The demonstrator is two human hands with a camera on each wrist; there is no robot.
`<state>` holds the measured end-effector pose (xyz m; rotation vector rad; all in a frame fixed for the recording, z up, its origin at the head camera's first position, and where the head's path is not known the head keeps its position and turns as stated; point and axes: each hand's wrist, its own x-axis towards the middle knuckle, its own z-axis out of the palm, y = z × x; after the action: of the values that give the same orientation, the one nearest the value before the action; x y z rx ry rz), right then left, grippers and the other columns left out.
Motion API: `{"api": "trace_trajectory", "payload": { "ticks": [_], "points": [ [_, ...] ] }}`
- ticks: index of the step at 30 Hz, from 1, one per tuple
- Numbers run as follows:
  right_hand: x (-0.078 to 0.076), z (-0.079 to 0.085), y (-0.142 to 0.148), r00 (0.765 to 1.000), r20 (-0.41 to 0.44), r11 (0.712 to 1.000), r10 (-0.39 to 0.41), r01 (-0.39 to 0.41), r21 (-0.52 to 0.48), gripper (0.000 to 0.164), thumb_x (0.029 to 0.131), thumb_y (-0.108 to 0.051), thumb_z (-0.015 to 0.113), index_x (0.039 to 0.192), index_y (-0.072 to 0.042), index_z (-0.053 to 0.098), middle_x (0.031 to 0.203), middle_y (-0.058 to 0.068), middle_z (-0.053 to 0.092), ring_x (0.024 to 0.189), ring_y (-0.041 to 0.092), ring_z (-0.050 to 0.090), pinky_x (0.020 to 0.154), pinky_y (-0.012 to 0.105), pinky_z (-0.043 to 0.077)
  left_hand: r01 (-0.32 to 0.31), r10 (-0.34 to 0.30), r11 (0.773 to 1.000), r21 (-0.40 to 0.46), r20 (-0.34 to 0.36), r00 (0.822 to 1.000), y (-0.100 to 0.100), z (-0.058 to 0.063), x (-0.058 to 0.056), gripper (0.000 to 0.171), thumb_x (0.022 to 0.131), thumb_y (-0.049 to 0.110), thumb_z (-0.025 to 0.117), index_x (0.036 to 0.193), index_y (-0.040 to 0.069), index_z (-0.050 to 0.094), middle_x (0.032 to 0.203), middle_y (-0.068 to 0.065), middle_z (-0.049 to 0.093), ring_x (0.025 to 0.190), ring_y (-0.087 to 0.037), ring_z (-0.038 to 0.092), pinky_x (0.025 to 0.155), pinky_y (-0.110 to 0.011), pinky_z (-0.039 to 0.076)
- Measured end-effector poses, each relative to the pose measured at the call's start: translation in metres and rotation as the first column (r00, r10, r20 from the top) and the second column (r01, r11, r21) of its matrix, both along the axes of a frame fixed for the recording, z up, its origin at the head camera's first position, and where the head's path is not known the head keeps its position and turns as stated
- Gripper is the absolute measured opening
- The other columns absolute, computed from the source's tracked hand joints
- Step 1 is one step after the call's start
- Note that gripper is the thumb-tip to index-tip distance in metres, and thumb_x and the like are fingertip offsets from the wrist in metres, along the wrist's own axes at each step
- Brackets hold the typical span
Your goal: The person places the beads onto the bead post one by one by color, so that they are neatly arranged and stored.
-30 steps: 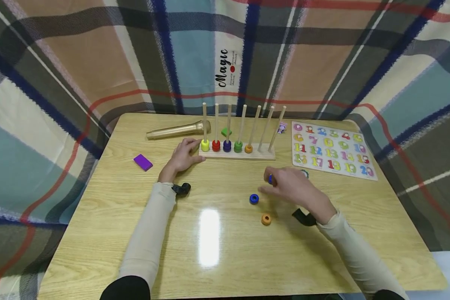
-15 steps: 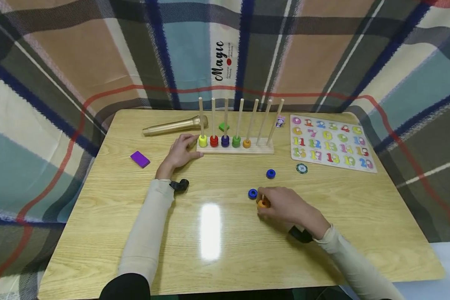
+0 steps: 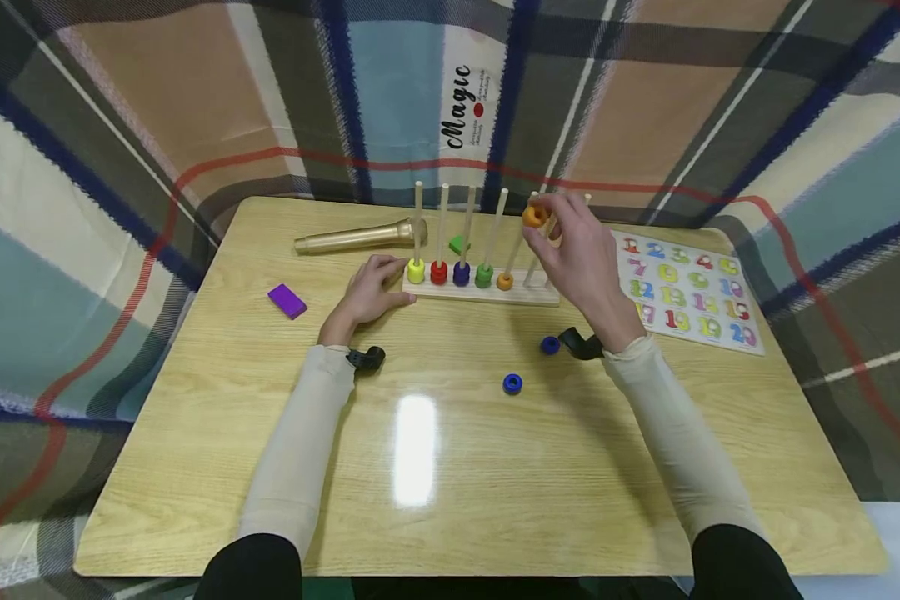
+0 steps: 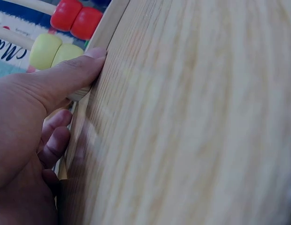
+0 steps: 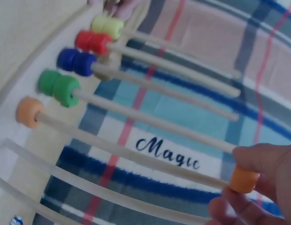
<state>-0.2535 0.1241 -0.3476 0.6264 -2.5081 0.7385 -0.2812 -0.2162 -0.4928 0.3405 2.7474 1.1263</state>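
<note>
My right hand (image 3: pixel 581 258) pinches an orange bead (image 3: pixel 534 217) between thumb and fingers. In the right wrist view that bead (image 5: pixel 243 179) is at the tip of the peg that carries one orange bead (image 5: pixel 30 112) at its foot; whether it is threaded on, I cannot tell. The wooden peg rack (image 3: pixel 480 292) bears several upright pegs, with yellow, red, dark blue and green beads low on other pegs. At its left end my left hand (image 3: pixel 371 292) grips the base. The left wrist view shows the thumb (image 4: pixel 75 75) against its front edge, beside yellow beads (image 4: pixel 44 50).
Two blue beads (image 3: pixel 512 383) lie loose in front of the rack. A gold tube (image 3: pixel 356 239) and a green piece (image 3: pixel 459 244) are behind it. A purple block (image 3: pixel 287 301) lies left, a number board (image 3: pixel 690 287) right. Plaid cloth (image 3: pixel 397 92) rises at the back.
My right hand has picked up the orange bead from the table and carried it up to the peg tops. The left hand stays at the rack's left end.
</note>
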Motion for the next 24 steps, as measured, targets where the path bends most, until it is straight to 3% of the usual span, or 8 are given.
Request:
{"api": "trace_trajectory", "payload": {
  "ticks": [4, 11, 18, 24],
  "points": [
    [-0.014, 0.002, -0.001, 0.998, -0.064, 1.000, -0.028, 0.028, 0.006, 0.034, 0.106, -0.023, 0.072, 0.135, -0.005, 0.071, 0.123, 0.017, 0.067, 0.082, 0.032, 0.064, 0.063, 0.044, 0.047, 0.015, -0.015, 1.000, -0.001, -0.006, 1.000, 0.006, 0.008, -0.005, 0.079, 0.102, 0.034, 0.074, 0.168, 0.012, 0.037, 0.169, -0.019, 0.028, 0.155, -0.044, 0.026, 0.127, -0.061, 0.013],
    [-0.014, 0.008, 0.003, 0.990, -0.138, 0.996, -0.041, 0.029, -0.088, 0.036, 0.103, -0.020, 0.075, 0.134, -0.001, 0.071, 0.116, 0.020, 0.066, 0.081, 0.035, 0.065, 0.065, 0.043, 0.047, 0.025, -0.025, 1.000, -0.017, -0.010, 1.000, 0.010, 0.018, -0.009, 0.079, 0.101, 0.034, 0.075, 0.168, 0.014, 0.037, 0.169, -0.018, 0.028, 0.154, -0.043, 0.027, 0.127, -0.061, 0.012],
    [-0.018, 0.015, -0.005, 0.995, -0.074, 0.997, -0.064, 0.060, -0.052, 0.036, 0.104, -0.017, 0.073, 0.137, -0.003, 0.070, 0.118, 0.019, 0.064, 0.089, 0.035, 0.071, 0.076, 0.049, 0.056, 0.012, -0.012, 1.000, -0.015, -0.002, 1.000, 0.005, 0.013, -0.005, 0.080, 0.101, 0.033, 0.075, 0.169, 0.013, 0.037, 0.169, -0.019, 0.028, 0.153, -0.043, 0.028, 0.127, -0.060, 0.013],
    [-0.023, 0.014, -0.013, 0.997, 0.000, 0.997, -0.079, 0.078, 0.020, 0.037, 0.105, -0.018, 0.072, 0.139, -0.004, 0.069, 0.120, 0.019, 0.066, 0.083, 0.035, 0.069, 0.071, 0.050, 0.055, -0.007, 0.007, 1.000, -0.004, 0.002, 1.000, 0.001, 0.004, 0.004, 0.079, 0.102, 0.033, 0.075, 0.168, 0.013, 0.037, 0.170, -0.019, 0.028, 0.154, -0.043, 0.027, 0.125, -0.061, 0.016]
  ]
}}
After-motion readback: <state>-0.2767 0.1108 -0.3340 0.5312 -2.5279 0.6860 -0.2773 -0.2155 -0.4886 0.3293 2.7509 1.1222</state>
